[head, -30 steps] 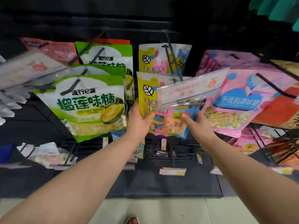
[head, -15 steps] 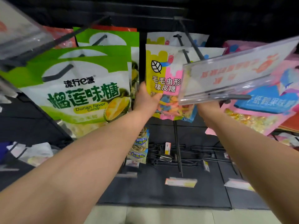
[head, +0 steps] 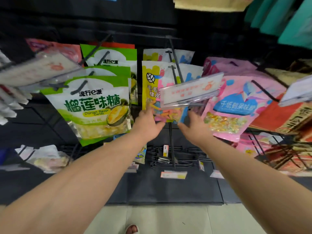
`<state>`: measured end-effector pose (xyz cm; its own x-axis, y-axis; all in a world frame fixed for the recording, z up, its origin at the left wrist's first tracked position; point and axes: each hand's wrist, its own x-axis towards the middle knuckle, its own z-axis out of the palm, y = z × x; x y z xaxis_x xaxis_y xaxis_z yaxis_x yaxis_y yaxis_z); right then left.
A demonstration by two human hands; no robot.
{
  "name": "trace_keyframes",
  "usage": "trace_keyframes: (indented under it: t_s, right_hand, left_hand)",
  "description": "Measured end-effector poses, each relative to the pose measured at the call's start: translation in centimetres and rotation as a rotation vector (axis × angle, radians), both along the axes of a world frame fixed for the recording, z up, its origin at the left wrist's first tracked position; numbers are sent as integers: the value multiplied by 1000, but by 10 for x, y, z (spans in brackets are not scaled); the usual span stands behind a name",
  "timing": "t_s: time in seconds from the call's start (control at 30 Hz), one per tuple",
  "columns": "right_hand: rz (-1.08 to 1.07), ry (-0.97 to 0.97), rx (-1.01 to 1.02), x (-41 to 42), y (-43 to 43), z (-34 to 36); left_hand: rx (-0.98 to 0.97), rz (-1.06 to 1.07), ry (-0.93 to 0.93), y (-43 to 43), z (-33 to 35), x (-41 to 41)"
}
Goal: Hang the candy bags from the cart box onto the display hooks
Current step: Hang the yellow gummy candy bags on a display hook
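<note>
The gummy worm candy bag hangs frontmost on its display hook. Your left hand touches its lower left edge, grip lost in blur. Your right hand hovers, fingers spread, beside the lower right corner. It's probably light, slick, floppy film, so hold it near the header.
</note>
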<state>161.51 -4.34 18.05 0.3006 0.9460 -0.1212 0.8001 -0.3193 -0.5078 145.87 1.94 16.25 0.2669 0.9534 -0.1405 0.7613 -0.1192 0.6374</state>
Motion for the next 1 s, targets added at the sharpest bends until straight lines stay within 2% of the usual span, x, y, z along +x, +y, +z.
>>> trace_keyframes:
  t_s: [0.1, 0.2, 0.37, 0.57, 0.8, 1.0]
  right_hand:
    - [199, -378, -170, -11, -34, 15]
    - [302, -535, -228, -25, -62, 33]
    - [378, -490, -283, -63, -98, 52]
    - [519, -458, -286, -137, -116, 61]
    - [716, -465, -199, -256, -124, 82]
    - [851, -506, -76, -394, -142, 91]
  left_hand:
    - [109, -246, 401, -38, 23, -12]
    - [166, -378, 611, -70, 43, -31]
    - [124, -333, 660, -116, 64, -83]
    - [29, -164, 674, -159, 80, -171]
    - [-27, 82, 682, -204, 91, -301]
    - [-73, 252, 700, -261, 96, -436]
